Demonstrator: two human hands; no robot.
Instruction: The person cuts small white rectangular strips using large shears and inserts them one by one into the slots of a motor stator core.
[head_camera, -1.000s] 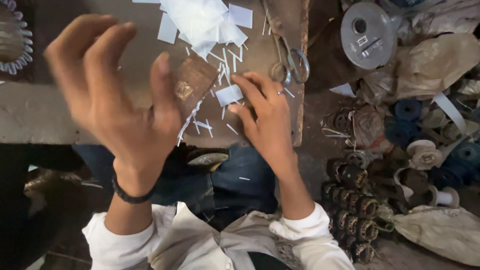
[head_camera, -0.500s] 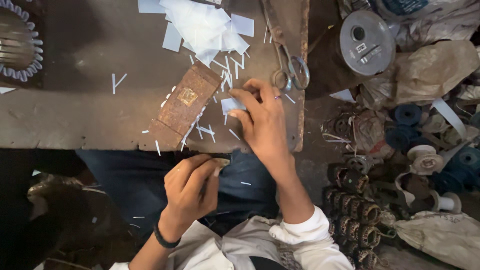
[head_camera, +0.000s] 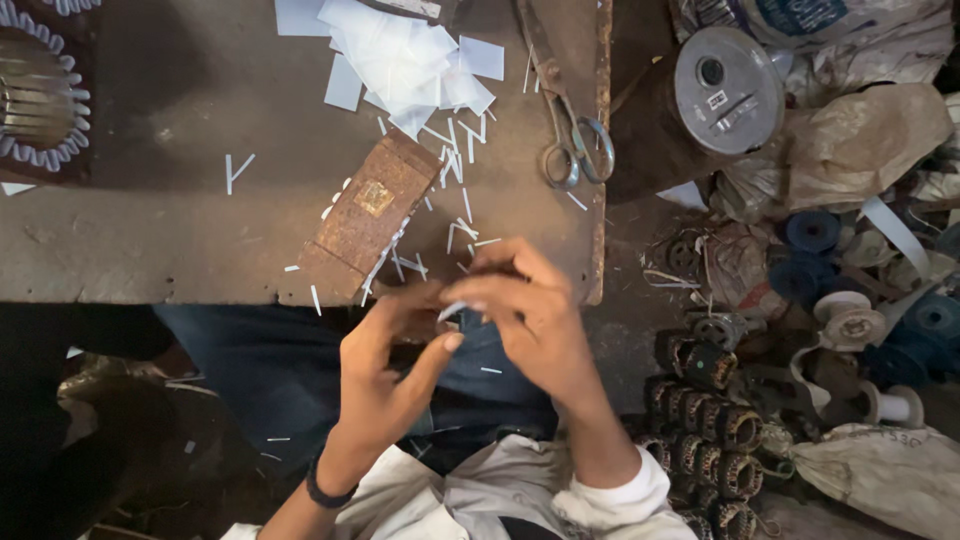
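We've got both hands at the bench (head_camera: 150, 240) edge over our lap, left hand (head_camera: 385, 375) and right hand (head_camera: 530, 320) fingers pinched narrow on one white strip (head_camera: 450, 310), close to the block (head_camera: 362, 215) and scissors (head_camera: 570, 130).

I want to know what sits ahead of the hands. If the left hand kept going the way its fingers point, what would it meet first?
Probably the right hand, which its fingers nearly touch at a small white strip; depth is unclear.
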